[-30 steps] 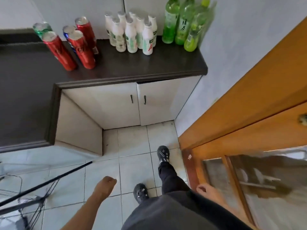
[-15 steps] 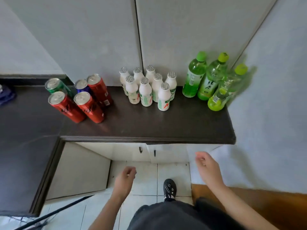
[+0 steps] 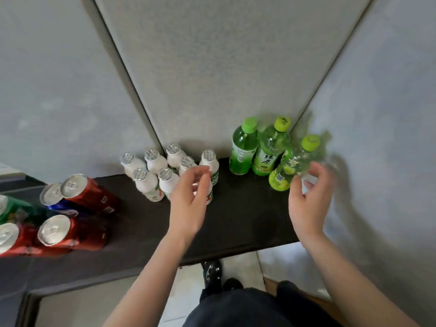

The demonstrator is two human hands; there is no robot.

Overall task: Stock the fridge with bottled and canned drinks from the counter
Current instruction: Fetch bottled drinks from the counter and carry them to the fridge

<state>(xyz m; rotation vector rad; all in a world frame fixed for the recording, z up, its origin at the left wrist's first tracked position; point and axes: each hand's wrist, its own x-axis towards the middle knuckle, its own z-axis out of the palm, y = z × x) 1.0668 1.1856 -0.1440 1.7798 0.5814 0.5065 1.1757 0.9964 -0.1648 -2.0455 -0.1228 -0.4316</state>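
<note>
Forearms come in over the near edge of the dark counter (image 3: 236, 223), one toward each group of drinks, which suggests a pickup with both hands at once. The left hand (image 3: 188, 204) is spread in a loose curve and holds nothing. Its fingers hover in front of the nearest of the small white bottles (image 3: 165, 172), and whether they already touch it cannot be told. The right hand (image 3: 309, 201) is likewise cupped and empty, thumb and fingers parted wide enough to take a bottle's body. Just past its fingertips is the front green bottle (image 3: 296, 161), blurred and seemingly leaning. Two more green tea bottles (image 3: 257, 149) stand beyond it, in the corner by the wall. Far off to the outer side of the left hand sit the cans (image 3: 70, 208), red, blue and green, bunched together. Sorted by kind, the drinks can be taken a group at a time. All of them are on the counter, none has been lifted, and no fridge is in view, so the stocking looks barely begun.
</note>
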